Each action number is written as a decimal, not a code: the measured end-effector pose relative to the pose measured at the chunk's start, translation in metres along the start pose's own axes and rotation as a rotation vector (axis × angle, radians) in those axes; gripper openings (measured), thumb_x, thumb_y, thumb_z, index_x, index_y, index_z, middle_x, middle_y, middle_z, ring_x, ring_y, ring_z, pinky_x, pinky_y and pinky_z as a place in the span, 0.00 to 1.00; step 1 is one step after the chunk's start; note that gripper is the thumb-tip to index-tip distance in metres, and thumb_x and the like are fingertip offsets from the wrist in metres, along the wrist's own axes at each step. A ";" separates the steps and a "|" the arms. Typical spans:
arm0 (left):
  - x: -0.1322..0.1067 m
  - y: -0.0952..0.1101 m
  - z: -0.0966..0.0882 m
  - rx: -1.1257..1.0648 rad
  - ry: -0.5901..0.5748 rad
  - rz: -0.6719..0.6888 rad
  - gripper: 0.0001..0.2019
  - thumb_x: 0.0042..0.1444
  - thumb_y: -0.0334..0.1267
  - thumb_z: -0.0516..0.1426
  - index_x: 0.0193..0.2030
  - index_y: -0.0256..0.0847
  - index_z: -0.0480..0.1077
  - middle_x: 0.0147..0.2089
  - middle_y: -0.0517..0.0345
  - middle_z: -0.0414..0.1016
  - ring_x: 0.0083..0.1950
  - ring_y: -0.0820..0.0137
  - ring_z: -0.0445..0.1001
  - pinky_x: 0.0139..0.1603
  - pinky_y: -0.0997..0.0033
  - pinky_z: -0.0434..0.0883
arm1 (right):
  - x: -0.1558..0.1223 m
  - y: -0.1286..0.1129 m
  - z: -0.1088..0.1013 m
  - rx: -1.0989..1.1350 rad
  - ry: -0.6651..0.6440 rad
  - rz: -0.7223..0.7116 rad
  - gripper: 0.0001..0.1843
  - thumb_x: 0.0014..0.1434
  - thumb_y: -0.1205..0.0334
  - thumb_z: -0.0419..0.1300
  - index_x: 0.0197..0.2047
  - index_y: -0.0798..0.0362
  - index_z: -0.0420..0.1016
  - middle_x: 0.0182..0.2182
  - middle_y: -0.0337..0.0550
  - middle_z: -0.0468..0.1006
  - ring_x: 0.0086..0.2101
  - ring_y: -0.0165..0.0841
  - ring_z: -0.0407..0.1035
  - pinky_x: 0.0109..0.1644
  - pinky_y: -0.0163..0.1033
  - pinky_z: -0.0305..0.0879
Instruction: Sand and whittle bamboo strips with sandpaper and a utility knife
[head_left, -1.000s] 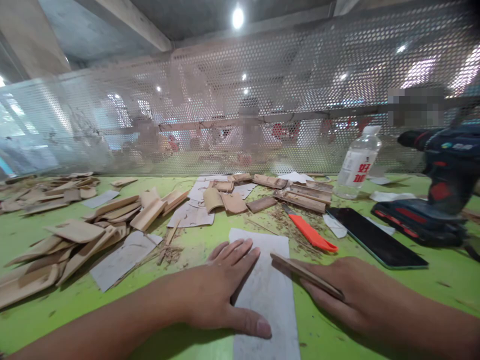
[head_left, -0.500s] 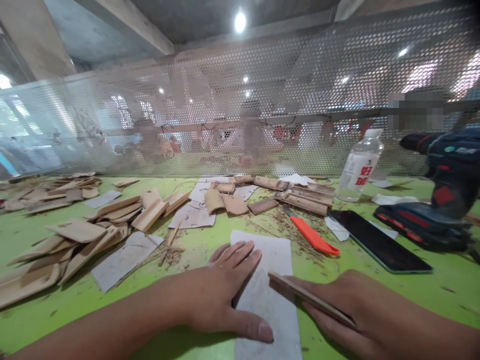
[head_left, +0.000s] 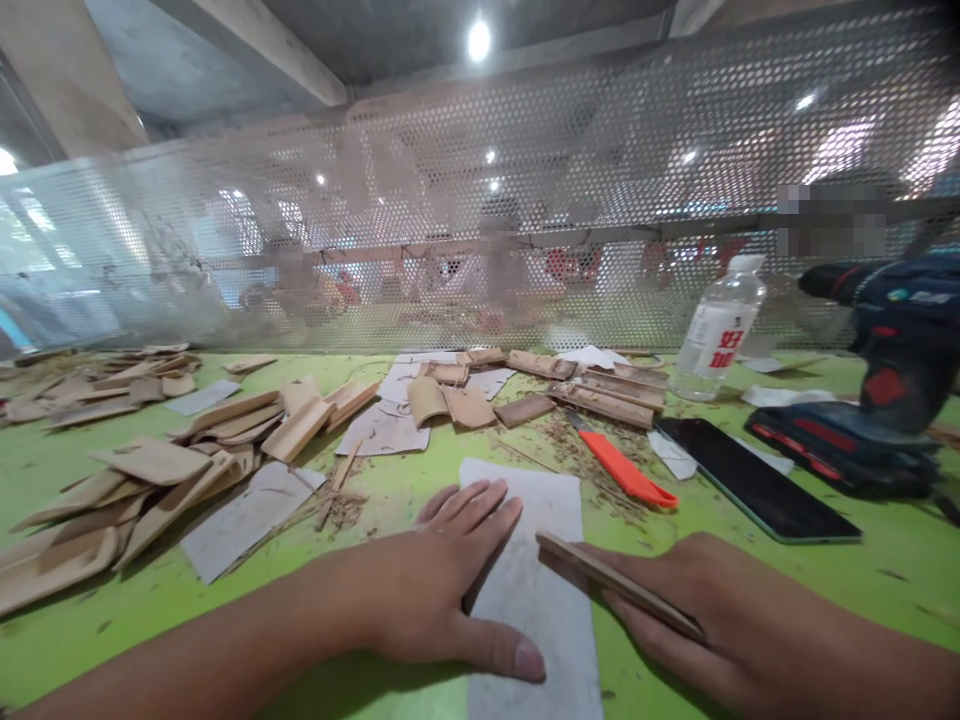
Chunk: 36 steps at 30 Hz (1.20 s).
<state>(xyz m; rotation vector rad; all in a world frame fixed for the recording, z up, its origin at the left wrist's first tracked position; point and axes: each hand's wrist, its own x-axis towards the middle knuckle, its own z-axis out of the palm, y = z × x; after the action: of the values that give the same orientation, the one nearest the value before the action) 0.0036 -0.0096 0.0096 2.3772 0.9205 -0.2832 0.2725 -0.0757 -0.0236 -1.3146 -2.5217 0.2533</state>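
My left hand [head_left: 450, 575] lies flat with fingers stretched, pressing on a long whitish sheet of paper [head_left: 529, 580] on the green tabletop. Which material its underside has, I cannot see. In my right hand [head_left: 697, 610] a flat bamboo piece [head_left: 619, 585] is gripped on edge, its far end over the sheet's right side. Whether its lower edge touches the sheet is hard to make out. Beyond my right hand lies an orange-handled utility knife [head_left: 626, 470] among brown shavings.
Cut bamboo pieces [head_left: 157, 460] are heaped at left; more bamboo pieces [head_left: 607, 395] lie at the back middle. On the right are a phone [head_left: 757, 480], a plastic bottle [head_left: 720, 330] and a cordless drill [head_left: 892, 380]. A perforated metal screen [head_left: 420, 220] stands behind; people show dimly through it.
My right hand, with the bamboo piece, has shifted very slightly up and away from me. My left hand stays in place on the sheet.
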 end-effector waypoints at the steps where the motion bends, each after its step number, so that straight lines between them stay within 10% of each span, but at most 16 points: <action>1: 0.000 0.000 0.000 -0.004 0.008 0.004 0.60 0.55 0.74 0.57 0.80 0.38 0.35 0.78 0.43 0.23 0.78 0.42 0.28 0.75 0.36 0.43 | 0.001 0.000 -0.001 0.014 -0.040 -0.013 0.20 0.68 0.58 0.54 0.60 0.40 0.76 0.24 0.37 0.80 0.21 0.32 0.69 0.27 0.35 0.56; 23: 0.002 -0.001 0.001 0.022 -0.017 -0.017 0.61 0.55 0.75 0.56 0.80 0.37 0.32 0.78 0.46 0.21 0.78 0.44 0.25 0.76 0.38 0.41 | 0.006 -0.005 -0.006 0.051 -0.137 0.003 0.20 0.70 0.61 0.49 0.59 0.43 0.75 0.29 0.39 0.81 0.24 0.32 0.71 0.28 0.36 0.56; 28: 0.001 0.000 0.002 0.039 -0.026 -0.001 0.60 0.57 0.73 0.56 0.79 0.34 0.32 0.78 0.43 0.21 0.79 0.47 0.25 0.76 0.40 0.39 | 0.004 -0.009 -0.005 0.163 -0.340 -0.047 0.17 0.71 0.60 0.49 0.52 0.44 0.78 0.22 0.33 0.74 0.18 0.27 0.60 0.22 0.35 0.48; 36: 0.002 -0.001 0.002 0.030 -0.025 -0.005 0.61 0.56 0.75 0.55 0.80 0.36 0.32 0.79 0.44 0.22 0.78 0.45 0.25 0.76 0.39 0.40 | 0.003 -0.001 -0.009 0.073 -0.182 -0.043 0.17 0.66 0.64 0.52 0.50 0.45 0.80 0.23 0.36 0.74 0.21 0.29 0.62 0.26 0.35 0.50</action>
<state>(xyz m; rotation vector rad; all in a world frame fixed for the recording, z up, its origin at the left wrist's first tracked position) 0.0046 -0.0087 0.0070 2.3933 0.9170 -0.3297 0.2730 -0.0735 -0.0147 -1.2593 -2.6590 0.4710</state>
